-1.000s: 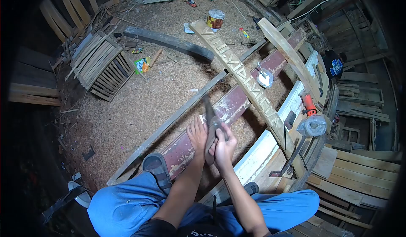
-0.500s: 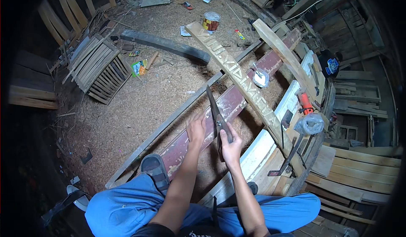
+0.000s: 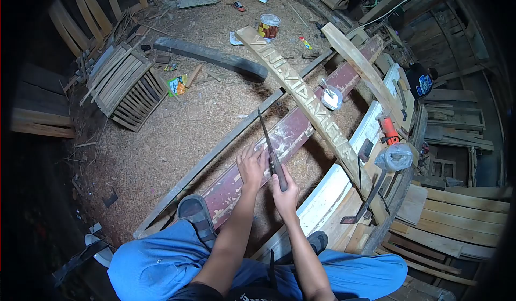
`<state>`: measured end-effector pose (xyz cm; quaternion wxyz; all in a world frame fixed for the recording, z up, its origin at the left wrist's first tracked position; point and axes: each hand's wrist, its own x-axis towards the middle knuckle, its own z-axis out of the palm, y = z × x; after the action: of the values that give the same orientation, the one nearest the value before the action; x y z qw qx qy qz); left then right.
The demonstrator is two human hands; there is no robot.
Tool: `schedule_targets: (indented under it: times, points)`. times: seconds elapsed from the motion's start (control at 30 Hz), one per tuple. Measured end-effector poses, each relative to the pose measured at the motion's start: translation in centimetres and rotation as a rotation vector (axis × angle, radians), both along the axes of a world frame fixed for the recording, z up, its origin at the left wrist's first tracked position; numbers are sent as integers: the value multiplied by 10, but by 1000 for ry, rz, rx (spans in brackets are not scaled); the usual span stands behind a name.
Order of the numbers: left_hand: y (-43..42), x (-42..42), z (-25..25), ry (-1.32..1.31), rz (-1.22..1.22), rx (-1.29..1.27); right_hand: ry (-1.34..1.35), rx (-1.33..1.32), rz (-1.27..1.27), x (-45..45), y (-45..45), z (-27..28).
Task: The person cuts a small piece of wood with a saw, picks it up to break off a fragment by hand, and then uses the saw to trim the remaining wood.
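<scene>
My right hand [image 3: 285, 193] is closed around the handle of a handsaw [image 3: 271, 156], which has a dark, narrow blade pointing away from me. Seen nearly edge-on, the blade slants up and left over the worn maroon plank [image 3: 223, 196]. Fingers apart, my left hand [image 3: 251, 167] lies on that plank just left of the saw; whether its fingertips touch the blade I cannot tell. Beyond both hands, a pale wooden board with carved raised letters [image 3: 301, 94] lies across the plank. A plastic bag with white contents [image 3: 331, 98] sits on the plank past that board.
To the right are a red-orange power tool [image 3: 389, 131], a clear plastic bag [image 3: 395, 157] and a metal clamp [image 3: 365, 204]. A slatted wooden piece [image 3: 126, 86], a dark beam [image 3: 209, 58] and a paint can [image 3: 269, 27] stand or lie on the shavings-covered floor. Other people sit farther back.
The handsaw has turned from showing its flat side to nearly edge-on, and my right hand has moved slightly down and left. My left hand has shifted a little right, closer to the blade.
</scene>
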<state>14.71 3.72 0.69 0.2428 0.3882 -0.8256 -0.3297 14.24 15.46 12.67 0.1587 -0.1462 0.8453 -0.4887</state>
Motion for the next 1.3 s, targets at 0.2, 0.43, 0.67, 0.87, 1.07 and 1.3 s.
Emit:
schedule_targets:
  times: [0.2, 0.43, 0.67, 0.87, 1.07, 1.3]
  points:
    - [0, 0, 6, -2, -14, -4, 20, 88, 63, 7, 6, -13]
    - [-20, -2, 12, -40, -137, 20, 136, -24, 30, 8, 5, -33]
    - [-11, -4, 9, -56, -135, -124, -10, -29, 0, 14, 3, -43]
    - [-10, -4, 10, -35, -132, -164, -72, -123, -148, 9, 1, -56]
    - [-11, -14, 13, 100, -32, 78, -35, -151, -121, 10, 9, -50]
    - [-10, -14, 15, 48, 40, 129, -63, -143, -121, 15, 5, -43]
